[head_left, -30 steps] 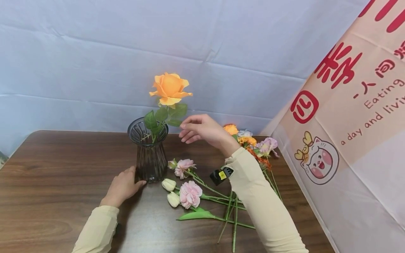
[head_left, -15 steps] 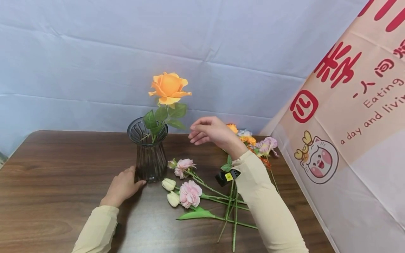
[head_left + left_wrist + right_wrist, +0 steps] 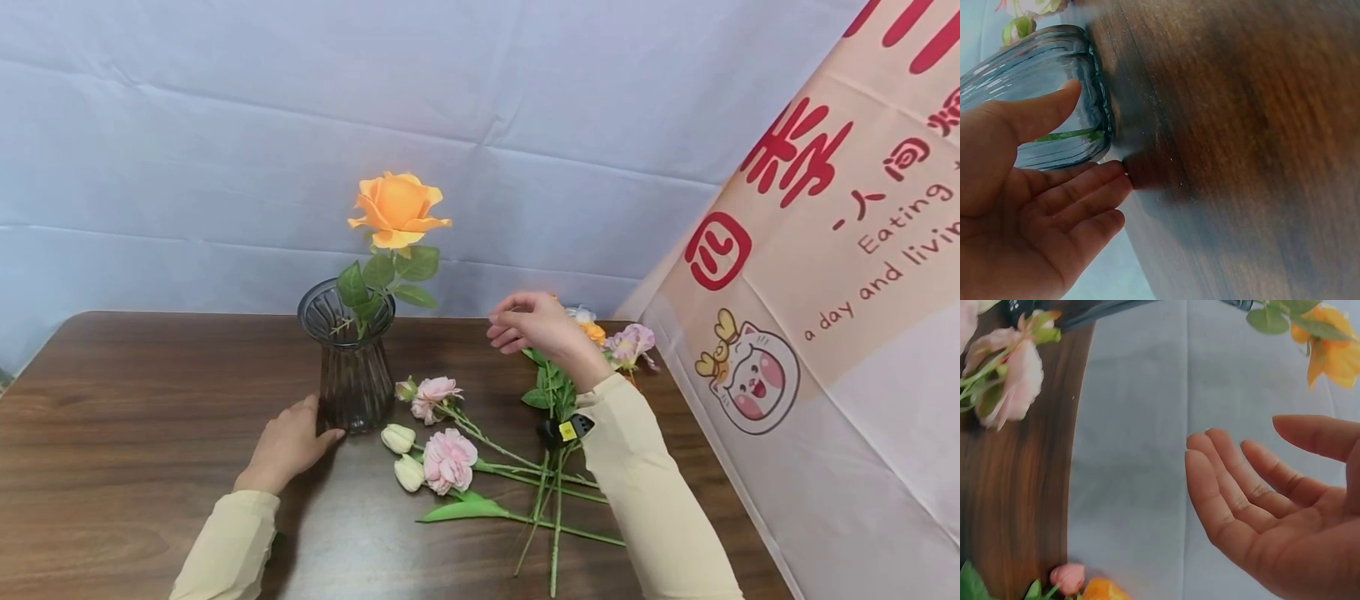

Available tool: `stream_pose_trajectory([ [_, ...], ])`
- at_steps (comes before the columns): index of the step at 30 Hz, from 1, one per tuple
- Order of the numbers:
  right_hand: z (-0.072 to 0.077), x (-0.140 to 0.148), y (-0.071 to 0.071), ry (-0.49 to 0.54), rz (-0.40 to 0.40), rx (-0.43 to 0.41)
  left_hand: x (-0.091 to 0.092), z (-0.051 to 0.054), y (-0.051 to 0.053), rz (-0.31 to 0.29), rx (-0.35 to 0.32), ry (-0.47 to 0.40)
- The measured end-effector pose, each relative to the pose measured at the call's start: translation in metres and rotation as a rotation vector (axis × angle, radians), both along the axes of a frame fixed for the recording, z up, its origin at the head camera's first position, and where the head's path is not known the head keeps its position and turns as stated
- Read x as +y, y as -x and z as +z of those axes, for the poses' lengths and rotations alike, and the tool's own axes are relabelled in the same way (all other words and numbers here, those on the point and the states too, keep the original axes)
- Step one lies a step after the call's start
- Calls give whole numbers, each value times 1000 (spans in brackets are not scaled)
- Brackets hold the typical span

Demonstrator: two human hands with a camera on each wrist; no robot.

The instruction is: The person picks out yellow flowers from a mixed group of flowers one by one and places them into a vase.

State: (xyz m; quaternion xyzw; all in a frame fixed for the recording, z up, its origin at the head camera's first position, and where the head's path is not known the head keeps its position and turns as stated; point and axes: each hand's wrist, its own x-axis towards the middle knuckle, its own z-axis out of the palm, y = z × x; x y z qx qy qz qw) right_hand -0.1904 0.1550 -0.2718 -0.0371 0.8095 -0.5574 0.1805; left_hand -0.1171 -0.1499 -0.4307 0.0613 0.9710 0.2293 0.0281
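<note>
A dark ribbed glass vase (image 3: pixel 356 387) stands upright on the table, with an orange rose (image 3: pixel 398 207) leaning in it. The rose's green stem (image 3: pixel 1063 135) shows through the glass in the left wrist view. My left hand (image 3: pixel 287 443) lies at the vase's base, thumb and fairly straight fingers to either side of the glass; I cannot tell how firmly they touch. To the right of the vase, my right hand (image 3: pixel 542 332) is in the air with relaxed fingers and nothing in it. In the right wrist view its palm (image 3: pixel 1272 519) faces the camera.
Pink flowers (image 3: pixel 450 461) and white tulips (image 3: pixel 409 472) lie right of the vase on the wooden table (image 3: pixel 150 433). A purple flower (image 3: pixel 632 342) and orange blooms (image 3: pixel 592 332) lie further right, partly behind my right arm. A pale cloth backdrop and a printed banner (image 3: pixel 787 250) stand behind.
My right hand has moved right and slightly down, away from the rose's leaves, toward the flowers at the right. The left hand, vase and rose look unchanged.
</note>
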Motion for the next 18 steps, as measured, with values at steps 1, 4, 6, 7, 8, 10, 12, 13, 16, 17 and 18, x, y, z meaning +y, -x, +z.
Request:
stream_pose_trajectory([
  [1, -2, 3, 0, -8, 0, 7, 0, 0, 0, 0, -1, 1],
  [4, -8, 15, -1, -8, -18, 0, 0, 0, -1, 0, -1, 5],
  [6, -12, 23, -2, -6, -22, -3, 0, 0, -1, 0, 0, 7],
  [7, -14, 27, -3, -7, -33, -12, 0, 0, 0, 0, 0, 6],
  [8, -17, 31, -4, -10, -37, -16, 0, 0, 0, 0, -1, 7],
  [10, -21, 40, -6, -14, -37, -16, 0, -1, 0, 0, 0, 6],
  [12, -25, 48, -9, -25, -38, -17, 0, -1, 0, 0, 1, 6],
  [13, -27, 51, -11, -32, -39, -19, 0, -1, 0, -1, -1, 6],
  [16, -33, 62, -15, -49, -52, -25, 0, 0, 0, -4, -3, 8],
  [17, -35, 65, -16, -60, -58, -28, 0, 0, 0, -4, -4, 8],
  [18, -37, 68, -18, -67, -62, -31, 0, 0, 0, -3, -4, 8],
])
